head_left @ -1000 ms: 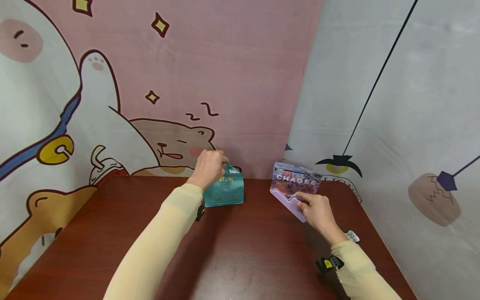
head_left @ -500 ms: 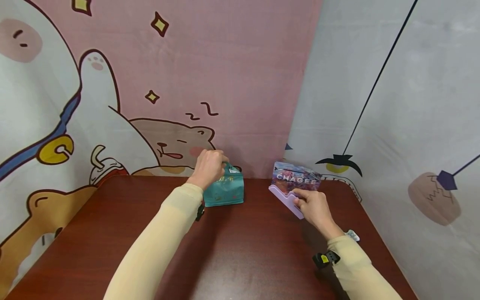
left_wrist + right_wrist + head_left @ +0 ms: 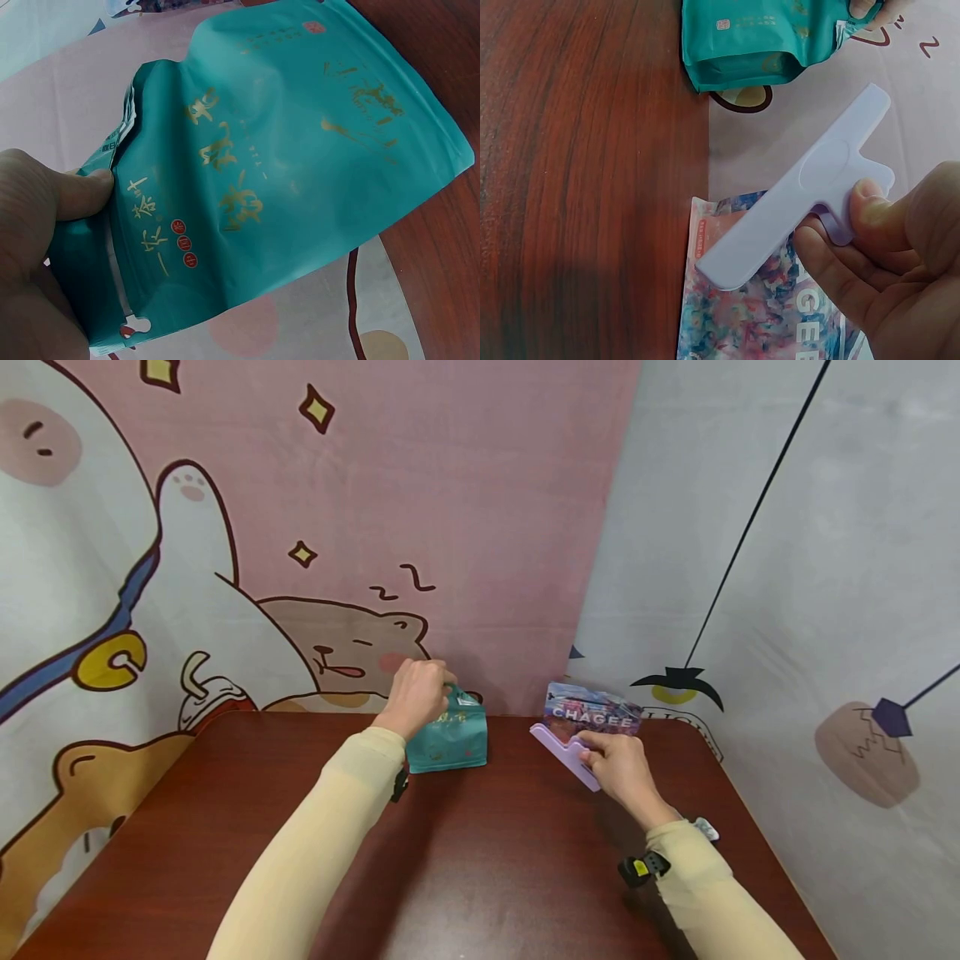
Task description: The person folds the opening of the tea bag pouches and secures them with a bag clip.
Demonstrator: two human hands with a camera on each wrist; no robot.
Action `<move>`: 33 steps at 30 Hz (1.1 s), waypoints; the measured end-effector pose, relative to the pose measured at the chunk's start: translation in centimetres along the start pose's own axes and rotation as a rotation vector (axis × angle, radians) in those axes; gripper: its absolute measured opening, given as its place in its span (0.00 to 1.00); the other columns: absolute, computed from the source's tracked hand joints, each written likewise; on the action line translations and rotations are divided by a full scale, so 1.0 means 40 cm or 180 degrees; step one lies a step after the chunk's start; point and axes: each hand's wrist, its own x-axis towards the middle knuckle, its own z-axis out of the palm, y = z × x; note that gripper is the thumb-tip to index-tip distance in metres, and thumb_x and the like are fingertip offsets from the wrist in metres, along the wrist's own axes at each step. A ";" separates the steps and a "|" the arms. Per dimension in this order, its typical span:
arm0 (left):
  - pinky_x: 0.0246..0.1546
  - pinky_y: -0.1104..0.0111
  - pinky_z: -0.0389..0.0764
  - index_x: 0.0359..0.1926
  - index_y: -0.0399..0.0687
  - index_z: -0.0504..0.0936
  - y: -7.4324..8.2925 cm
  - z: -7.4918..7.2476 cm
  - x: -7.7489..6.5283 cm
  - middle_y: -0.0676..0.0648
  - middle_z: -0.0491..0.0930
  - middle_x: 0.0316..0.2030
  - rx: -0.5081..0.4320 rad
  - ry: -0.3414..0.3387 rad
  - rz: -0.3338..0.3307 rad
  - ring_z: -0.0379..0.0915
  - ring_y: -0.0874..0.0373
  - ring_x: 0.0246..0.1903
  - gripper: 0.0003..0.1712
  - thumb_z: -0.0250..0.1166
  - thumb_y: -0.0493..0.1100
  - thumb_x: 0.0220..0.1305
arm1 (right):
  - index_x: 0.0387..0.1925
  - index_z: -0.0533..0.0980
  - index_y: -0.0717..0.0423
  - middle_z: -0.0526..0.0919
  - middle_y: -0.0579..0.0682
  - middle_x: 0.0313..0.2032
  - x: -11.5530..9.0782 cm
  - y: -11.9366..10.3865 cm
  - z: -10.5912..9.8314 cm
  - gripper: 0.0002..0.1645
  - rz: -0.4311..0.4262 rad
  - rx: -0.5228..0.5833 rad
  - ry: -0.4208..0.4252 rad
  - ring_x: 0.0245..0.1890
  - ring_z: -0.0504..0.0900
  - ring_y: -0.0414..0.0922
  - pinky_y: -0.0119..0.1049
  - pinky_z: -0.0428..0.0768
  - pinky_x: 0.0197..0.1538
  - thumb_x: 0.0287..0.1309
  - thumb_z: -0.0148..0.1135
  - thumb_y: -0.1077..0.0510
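Cartoon backdrop (image 3: pixel 480 510), brown tabletop (image 3: pixel 480 868), green bag (image 3: pixel 453 745) near the far edge, fingers of your left hand (image 3: pixel 416 695) pinching its top, purple clip (image 3: pixel 791 191) pinched by your right hand (image 3: pixel 622 770), before a patterned bag (image 3: pixel 592 708) toward the far right corner.

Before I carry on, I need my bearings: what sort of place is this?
Probably an indoor work corner: a brown table, a cartoon-printed backdrop behind it, and a green bag near the far edge.
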 end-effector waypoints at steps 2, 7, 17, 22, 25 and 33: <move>0.38 0.59 0.80 0.38 0.49 0.95 0.000 0.000 -0.001 0.49 0.87 0.33 0.0006 -0.0002 0.0004 0.85 0.51 0.32 0.15 0.65 0.28 0.62 | 0.43 0.89 0.60 0.90 0.59 0.35 0.003 -0.003 0.001 0.11 -0.0030 -0.0019 0.0001 0.21 0.72 0.44 0.32 0.66 0.24 0.58 0.72 0.68; 0.38 0.59 0.81 0.39 0.49 0.94 0.001 -0.002 -0.003 0.48 0.88 0.36 -0.0002 -0.0024 0.0005 0.86 0.50 0.35 0.16 0.64 0.28 0.61 | 0.42 0.89 0.59 0.90 0.60 0.37 0.010 -0.013 0.004 0.10 -0.0006 -0.0005 -0.0046 0.23 0.76 0.46 0.33 0.70 0.24 0.60 0.71 0.68; 0.36 0.60 0.80 0.39 0.48 0.94 0.000 -0.002 -0.001 0.48 0.88 0.35 -0.0018 -0.0016 0.0033 0.85 0.50 0.34 0.17 0.63 0.27 0.61 | 0.41 0.89 0.55 0.89 0.56 0.31 0.024 -0.023 0.015 0.09 -0.0050 -0.0028 -0.0048 0.21 0.72 0.44 0.33 0.67 0.23 0.60 0.70 0.68; 0.36 0.59 0.80 0.39 0.48 0.94 0.002 -0.005 -0.001 0.48 0.88 0.34 -0.0017 -0.0006 0.0038 0.85 0.50 0.33 0.17 0.63 0.27 0.61 | 0.43 0.89 0.57 0.90 0.59 0.35 0.030 -0.030 0.019 0.10 -0.0066 -0.0033 -0.0059 0.23 0.75 0.46 0.34 0.69 0.25 0.60 0.70 0.68; 0.36 0.59 0.80 0.38 0.48 0.94 0.002 -0.007 -0.001 0.48 0.87 0.34 -0.0012 -0.0009 0.0037 0.85 0.50 0.33 0.17 0.63 0.27 0.61 | 0.46 0.89 0.59 0.90 0.62 0.39 0.036 -0.037 0.020 0.12 -0.0001 -0.0030 -0.0099 0.25 0.76 0.48 0.35 0.70 0.26 0.61 0.69 0.68; 0.41 0.58 0.80 0.40 0.48 0.94 0.003 -0.007 -0.001 0.48 0.88 0.36 -0.0015 -0.0083 -0.0037 0.86 0.50 0.35 0.15 0.65 0.29 0.63 | 0.48 0.88 0.60 0.89 0.63 0.40 0.050 -0.052 0.031 0.13 0.0030 -0.0082 -0.0162 0.25 0.75 0.48 0.34 0.70 0.26 0.62 0.69 0.67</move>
